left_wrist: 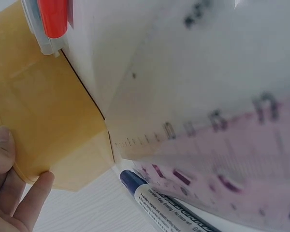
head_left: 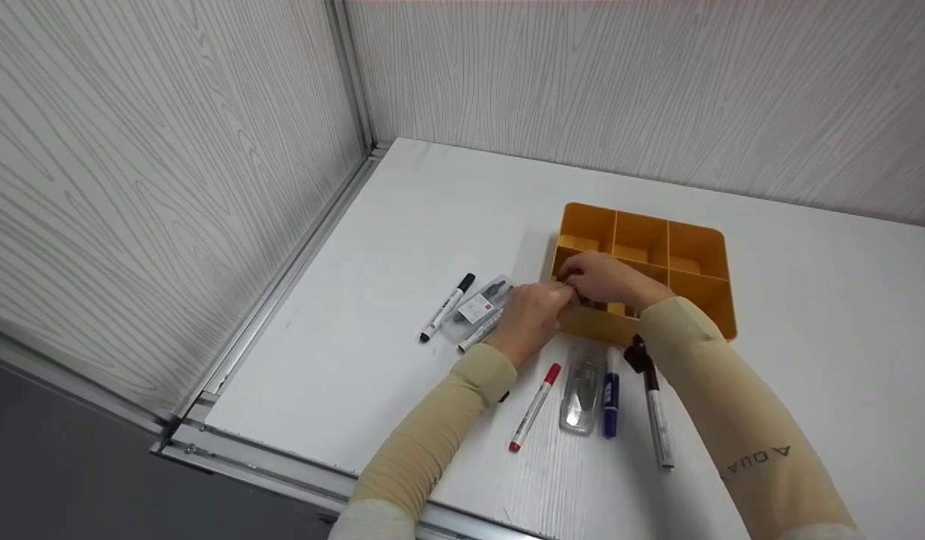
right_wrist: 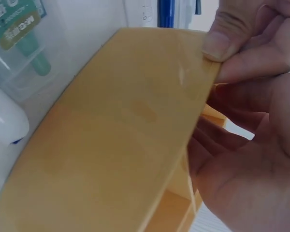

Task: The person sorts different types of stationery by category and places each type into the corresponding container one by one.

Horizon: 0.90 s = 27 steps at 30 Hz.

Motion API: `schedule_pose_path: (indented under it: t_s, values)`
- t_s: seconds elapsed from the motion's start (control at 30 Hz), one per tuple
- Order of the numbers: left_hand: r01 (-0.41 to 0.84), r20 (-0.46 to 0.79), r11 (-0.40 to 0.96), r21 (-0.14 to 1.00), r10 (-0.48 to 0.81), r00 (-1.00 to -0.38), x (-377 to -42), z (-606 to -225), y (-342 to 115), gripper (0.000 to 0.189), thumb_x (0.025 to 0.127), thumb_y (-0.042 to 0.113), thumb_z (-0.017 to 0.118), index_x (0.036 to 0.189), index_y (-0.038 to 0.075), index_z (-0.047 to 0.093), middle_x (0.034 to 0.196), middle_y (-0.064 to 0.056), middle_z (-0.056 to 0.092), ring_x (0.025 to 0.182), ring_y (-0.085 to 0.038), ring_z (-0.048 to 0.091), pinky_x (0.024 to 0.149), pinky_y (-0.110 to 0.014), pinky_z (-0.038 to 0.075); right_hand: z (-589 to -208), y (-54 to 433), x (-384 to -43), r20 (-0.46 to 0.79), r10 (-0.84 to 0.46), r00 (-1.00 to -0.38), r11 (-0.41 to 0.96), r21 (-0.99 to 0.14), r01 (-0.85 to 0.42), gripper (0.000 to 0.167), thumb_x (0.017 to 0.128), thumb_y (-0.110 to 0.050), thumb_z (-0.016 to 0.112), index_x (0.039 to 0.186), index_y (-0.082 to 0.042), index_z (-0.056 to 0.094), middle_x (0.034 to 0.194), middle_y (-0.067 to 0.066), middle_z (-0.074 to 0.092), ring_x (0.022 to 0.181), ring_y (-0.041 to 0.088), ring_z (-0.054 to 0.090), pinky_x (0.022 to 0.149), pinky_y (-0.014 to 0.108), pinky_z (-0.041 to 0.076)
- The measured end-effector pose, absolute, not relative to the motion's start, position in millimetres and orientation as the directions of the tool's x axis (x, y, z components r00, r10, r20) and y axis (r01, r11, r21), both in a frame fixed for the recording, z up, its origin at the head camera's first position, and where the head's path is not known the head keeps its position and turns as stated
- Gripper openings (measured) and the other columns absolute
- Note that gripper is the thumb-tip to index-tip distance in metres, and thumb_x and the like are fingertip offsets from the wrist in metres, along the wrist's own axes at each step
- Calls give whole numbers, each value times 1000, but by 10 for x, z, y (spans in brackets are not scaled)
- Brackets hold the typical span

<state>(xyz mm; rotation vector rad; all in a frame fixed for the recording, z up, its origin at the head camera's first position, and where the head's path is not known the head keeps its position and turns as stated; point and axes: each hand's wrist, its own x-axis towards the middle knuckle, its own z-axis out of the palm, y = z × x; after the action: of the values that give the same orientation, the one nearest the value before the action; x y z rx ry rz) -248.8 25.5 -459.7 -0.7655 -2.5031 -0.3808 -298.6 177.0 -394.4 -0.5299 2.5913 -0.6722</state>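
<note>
A yellow-orange divided box stands on the white table. My left hand is at its near left corner; in the right wrist view the left thumb presses the outer wall beside the rim, with a finger alongside. Fingertips also touch the wall in the left wrist view. My right hand reaches over the near left compartment, close to the left hand. Its fingers pass behind the wall and are partly hidden, so I cannot tell whether they hold something.
Left of the box lie a black-capped marker, a clear pack with a white label and a white marker. In front lie a red-capped marker, a clear case, a blue marker and a black-capped white marker.
</note>
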Motion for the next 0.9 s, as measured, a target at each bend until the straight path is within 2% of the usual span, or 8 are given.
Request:
schedule_pose_path:
  t_s: [0.13, 0.37, 0.5, 0.63, 0.8, 0.9]
  values:
    - [579, 513, 805, 131, 444, -735, -2485, -4603, 243, 8, 87, 7, 70, 87, 15, 68, 77, 2, 68, 64, -15, 63, 56, -28, 49, -3869, 1806, -2901, -225, -451, -864, 810, -509, -291, 29, 101, -15, 48, 121, -4, 66, 113, 16, 67, 90, 27, 61, 87, 42, 56]
    - [568, 493, 810, 146, 438, -752, -2482, -4613, 234, 12, 86, 8, 70, 94, 17, 74, 87, 3, 74, 70, -13, 67, 61, -27, 52, -3709, 1923, -2700, -76, -476, -876, 795, -463, -392, 25, 100, -9, 50, 118, -1, 66, 115, 19, 67, 93, 29, 61, 90, 46, 56]
    - [586, 499, 793, 166, 445, -744, -2488, -4608, 239, 12, 90, 11, 68, 97, 18, 75, 88, 4, 75, 73, -13, 69, 63, -27, 53, -3616, 2023, -2561, -4, -482, -876, 790, -435, -433, 25, 99, -7, 50, 116, 0, 66, 115, 18, 67, 92, 28, 60, 86, 44, 57]
    - [607, 508, 769, 200, 448, -735, -2502, -4601, 242, 11, 90, 11, 69, 94, 18, 75, 88, 4, 75, 74, -12, 70, 65, -26, 53, -3551, 2130, -2421, 86, -491, -867, 773, -415, -480, 22, 97, -5, 53, 112, 0, 67, 106, 16, 67, 84, 25, 59, 74, 38, 56]
    - [625, 529, 750, 217, 448, -721, -2509, -4607, 235, 14, 83, 4, 73, 90, 16, 75, 86, 4, 75, 74, -13, 71, 65, -27, 54, -3532, 2264, -2245, 199, -492, -848, 759, -378, -529, 16, 93, -1, 57, 103, -1, 70, 98, 13, 68, 80, 22, 59, 70, 35, 54]
    - [636, 535, 741, 216, 455, -712, -2510, -4614, 234, 22, 78, -3, 73, 90, 16, 75, 87, 5, 76, 75, -11, 71, 66, -25, 55, -3538, 2362, -2118, 261, -474, -841, 759, -362, -541, 14, 91, 2, 60, 98, -3, 71, 95, 10, 68, 80, 19, 58, 69, 34, 52]
